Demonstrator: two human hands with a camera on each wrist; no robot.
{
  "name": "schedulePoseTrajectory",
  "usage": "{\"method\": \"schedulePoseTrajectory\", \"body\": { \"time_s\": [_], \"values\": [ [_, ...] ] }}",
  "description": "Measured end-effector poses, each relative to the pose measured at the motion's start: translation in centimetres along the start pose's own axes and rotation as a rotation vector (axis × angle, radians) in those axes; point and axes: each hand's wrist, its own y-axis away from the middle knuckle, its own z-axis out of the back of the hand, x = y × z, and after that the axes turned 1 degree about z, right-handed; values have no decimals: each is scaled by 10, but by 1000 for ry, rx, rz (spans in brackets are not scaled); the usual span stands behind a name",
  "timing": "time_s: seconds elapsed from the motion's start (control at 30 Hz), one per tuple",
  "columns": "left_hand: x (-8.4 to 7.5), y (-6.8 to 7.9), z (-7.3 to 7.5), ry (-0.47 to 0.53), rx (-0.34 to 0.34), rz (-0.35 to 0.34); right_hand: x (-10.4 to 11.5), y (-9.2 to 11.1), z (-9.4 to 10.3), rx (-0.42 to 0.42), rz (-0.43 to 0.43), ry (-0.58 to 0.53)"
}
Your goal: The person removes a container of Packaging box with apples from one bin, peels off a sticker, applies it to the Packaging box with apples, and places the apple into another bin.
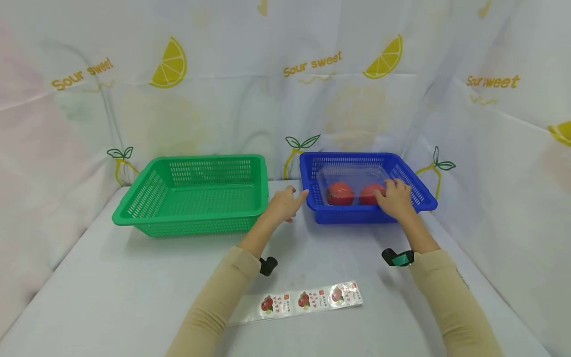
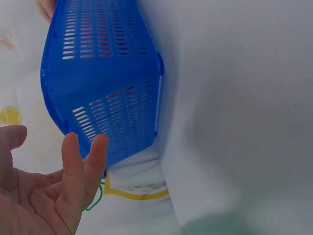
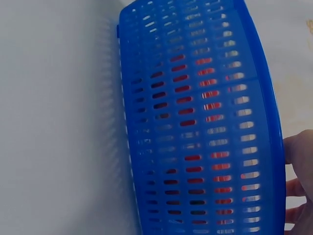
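Observation:
A clear plastic box with two red round fruits inside lies in the blue basket. My right hand reaches over the basket's front right rim, its spread, slightly bent fingers at the right end of the box. In the right wrist view its fingertips are partly hidden behind the rim. My left hand hovers between the two baskets, close to the blue one's left side. Its fingers are loosely spread, with nothing in them, in the left wrist view.
A green basket stands at the left with its bare bottom showing. A strip of stickers with red fruit pictures lies near the front of the white table, partly under the left sleeve. A printed cloth hangs behind the baskets.

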Motion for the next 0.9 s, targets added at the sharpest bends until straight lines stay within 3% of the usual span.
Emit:
{"method": "schedulePoseTrajectory", "body": {
  "time_s": [0.3, 0.73, 0.9],
  "values": [
    [5, -11, -13, 100, 22, 13, -8, -15, 1, 49, -110, 23],
    [2, -13, -27, 81, 9, 39, -10, -26, 6, 219, -258, 17],
    [3, -14, -28, 45, 4, 41, -10, -26, 11, 301, -328, -49]
  ]
}}
